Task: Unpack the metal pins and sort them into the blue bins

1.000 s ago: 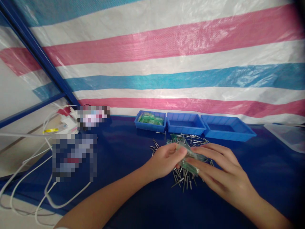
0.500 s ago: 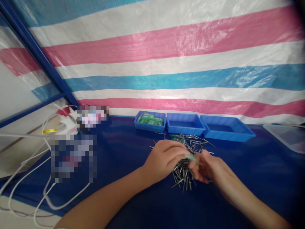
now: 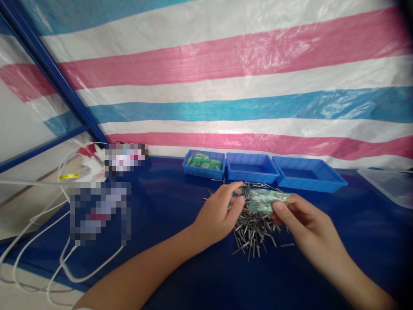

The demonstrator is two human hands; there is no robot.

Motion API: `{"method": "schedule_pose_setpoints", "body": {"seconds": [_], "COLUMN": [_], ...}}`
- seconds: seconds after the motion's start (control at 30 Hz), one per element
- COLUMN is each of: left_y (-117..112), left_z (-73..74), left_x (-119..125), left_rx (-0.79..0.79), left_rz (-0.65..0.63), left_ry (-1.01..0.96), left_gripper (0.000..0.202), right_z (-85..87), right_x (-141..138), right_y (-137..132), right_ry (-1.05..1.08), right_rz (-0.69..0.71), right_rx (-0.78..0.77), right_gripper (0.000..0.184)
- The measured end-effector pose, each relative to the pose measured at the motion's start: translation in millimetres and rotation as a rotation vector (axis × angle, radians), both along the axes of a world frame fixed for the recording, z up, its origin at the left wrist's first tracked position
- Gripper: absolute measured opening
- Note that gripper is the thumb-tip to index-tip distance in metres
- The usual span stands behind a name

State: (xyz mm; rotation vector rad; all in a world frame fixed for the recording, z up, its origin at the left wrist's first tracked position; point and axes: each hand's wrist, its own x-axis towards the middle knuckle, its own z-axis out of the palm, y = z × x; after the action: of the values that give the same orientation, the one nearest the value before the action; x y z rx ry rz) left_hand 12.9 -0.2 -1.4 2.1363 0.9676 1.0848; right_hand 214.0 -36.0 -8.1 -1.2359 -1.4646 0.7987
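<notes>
My right hand [image 3: 305, 221] pinches a small green circuit board [image 3: 266, 201] between thumb and fingers and holds it just above a pile of small metal pins [image 3: 254, 226] on the blue table [image 3: 180, 206]. My left hand [image 3: 217, 213] reaches into the left side of the pile with thumb and fingers curled toward a pinch; I cannot make out anything between them.
Three blue bins stand in a row at the back: the left bin [image 3: 204, 164] holds green boards, the middle bin [image 3: 251, 167] and right bin [image 3: 308, 173] look empty. White cables [image 3: 61, 241] lie at the left. A clear tray [image 3: 392, 184] sits far right.
My right hand has lifted the green board up and to the right, clear of my left hand. My left hand has moved slightly toward the pile's far side.
</notes>
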Motion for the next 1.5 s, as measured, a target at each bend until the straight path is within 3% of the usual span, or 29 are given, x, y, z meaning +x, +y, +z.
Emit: {"method": "schedule_pose_setpoints", "body": {"seconds": [0.07, 0.2, 0.3, 0.4, 0.5, 0.6, 0.7, 0.8, 0.9, 1.03, 1.23, 1.43, 1.5], "left_y": [1.1, 4.9, 7.6, 7.9, 10.1, 23.5, 51.8, 88.3, 120.5, 143.4, 148.4, 117.9, 99.6], "left_z": [1.6, -0.4, -2.2, -1.1, 0.1, 1.4, 8.2, 21.5, 32.9, 32.8, 26.1, 34.3, 30.4], "left_x": [0.3, 1.4, 2.3, 3.1, 3.8, -1.0, -19.8, -52.7, -84.0, -93.3, -53.4, -17.7, -6.7], "left_rx": [-0.169, -0.497, -0.678, -0.734, -0.686, -0.545, -0.350, -0.115, 0.058, 0.002, 0.007, 0.160, 0.206], "left_rz": [-0.012, -0.113, -0.223, -0.325, -0.272, -0.119, 0.119, 0.454, 0.665, 0.590, 0.498, 0.500, 0.357], "left_ry": [0.009, -0.042, -0.153, -0.263, -0.315, -0.320, -0.311, -0.323, -0.075, 0.114, 0.336, 0.518, 0.677], "left_gripper": [0.040, 0.071, 0.065, 0.048, 0.043, 0.035, 0.027, 0.045, 0.038, 0.026, 0.044, 0.030, 0.033], "right_z": [-0.2, 3.9, 4.6, 2.8, 2.6, 4.9, 7.3, 8.5, 9.8, 11.6, 11.2, 6.1, 2.9], "right_x": [-0.3, -2.3, -1.9, -1.7, -3.4, -4.9, -4.5, -3.1, -2.4, -1.5, 3.9, 14.0, 18.0], "right_y": [-2.4, -6.8, -6.5, -5.0, -5.2, -6.3, -6.4, -5.9, -5.9, -5.3, -0.2, 12.2, 18.0], "right_ry": [-0.185, -0.424, -0.515, -0.559, -0.544, -0.534, -0.547, -0.564, -0.581, -0.609, -0.623, -0.638, -0.630], "right_rz": [-0.035, 0.049, 0.077, 0.056, -0.013, -0.050, -0.040, -0.027, -0.013, 0.013, 0.013, -0.048, -0.082], "right_rx": [0.187, 0.538, 0.656, 0.671, 0.654, 0.630, 0.613, 0.601, 0.597, 0.591, 0.566, 0.496, 0.462], "right_gripper": [0.011, 0.021, 0.029, 0.033, 0.034, 0.034, 0.034, 0.035, 0.037, 0.038, 0.037, 0.026, 0.022]}}
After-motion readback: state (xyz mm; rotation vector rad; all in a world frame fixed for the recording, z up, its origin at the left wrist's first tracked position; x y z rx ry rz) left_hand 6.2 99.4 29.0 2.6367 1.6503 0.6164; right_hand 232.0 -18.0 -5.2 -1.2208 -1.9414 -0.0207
